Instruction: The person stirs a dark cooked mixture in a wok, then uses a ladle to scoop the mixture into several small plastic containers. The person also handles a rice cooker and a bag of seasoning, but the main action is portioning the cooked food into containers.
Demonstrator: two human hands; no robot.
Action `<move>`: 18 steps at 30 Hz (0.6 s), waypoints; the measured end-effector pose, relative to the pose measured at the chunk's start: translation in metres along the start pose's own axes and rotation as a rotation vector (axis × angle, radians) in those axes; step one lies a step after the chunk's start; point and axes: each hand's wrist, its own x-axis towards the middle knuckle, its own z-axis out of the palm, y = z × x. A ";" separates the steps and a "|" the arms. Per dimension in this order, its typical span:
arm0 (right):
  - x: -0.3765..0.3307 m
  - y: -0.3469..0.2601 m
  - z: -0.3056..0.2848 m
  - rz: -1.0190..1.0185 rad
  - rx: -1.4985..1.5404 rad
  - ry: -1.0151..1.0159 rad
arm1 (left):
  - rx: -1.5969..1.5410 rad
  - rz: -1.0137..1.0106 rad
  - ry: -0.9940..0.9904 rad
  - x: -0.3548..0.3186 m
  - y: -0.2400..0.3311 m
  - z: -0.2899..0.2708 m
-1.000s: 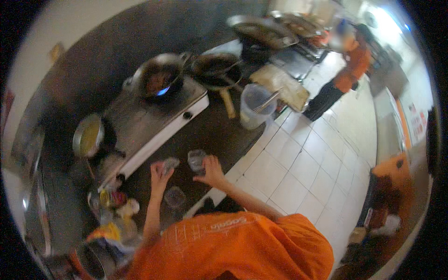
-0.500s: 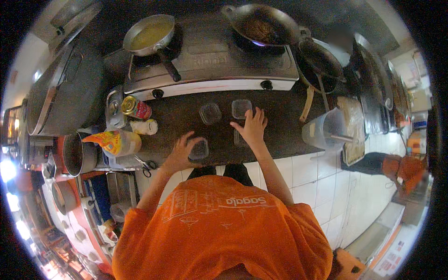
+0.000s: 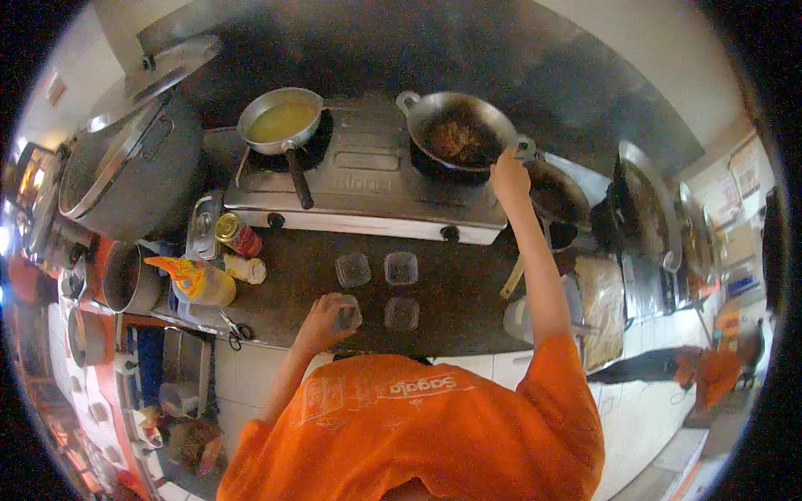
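Four-sided clear plastic containers stand in two rows on the dark counter: one (image 3: 352, 270) at the far left, one (image 3: 401, 268) at the far right, one (image 3: 402, 314) at the near right. The near left container (image 3: 349, 312) has my left hand (image 3: 322, 323) closed round its left side. My right hand (image 3: 510, 177) reaches over the stove to the right rim of a wok (image 3: 462, 132), beside its ear handle (image 3: 525, 148). Its fingers look closed, but what they grip is hidden. Browned food (image 3: 454, 140) lies in the wok.
A saucepan of yellowish liquid (image 3: 282, 123) sits on the left burner of the stove (image 3: 361, 189). At left are a can (image 3: 239, 235), a yellow-labelled pack (image 3: 200, 282), scissors (image 3: 236, 330) and a large pot (image 3: 138, 167). Another person (image 3: 702, 367) is at the right.
My right hand has left the far right container and moved up and right to the wok's rim. My left hand has closed in on the near left container. The view has tilted upward.
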 end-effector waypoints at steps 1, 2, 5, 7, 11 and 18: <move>0.009 0.002 0.000 -0.027 -0.048 0.010 | -0.032 -0.028 0.017 -0.001 0.005 -0.001; 0.019 0.005 -0.005 -0.107 -0.078 0.015 | -0.050 -0.061 0.046 -0.003 0.009 -0.002; 0.044 0.012 -0.034 -0.253 -0.105 -0.008 | 0.056 -0.010 0.011 -0.007 0.016 -0.006; 0.051 0.012 -0.053 -0.359 -0.142 -0.043 | -0.022 -0.041 0.035 -0.010 0.018 -0.005; 0.044 -0.004 -0.054 -0.615 -0.198 -0.074 | -0.163 -0.249 0.092 -0.014 0.020 0.009; 0.093 0.020 -0.022 -0.442 -0.265 0.124 | -0.093 -0.120 0.131 -0.016 0.028 0.006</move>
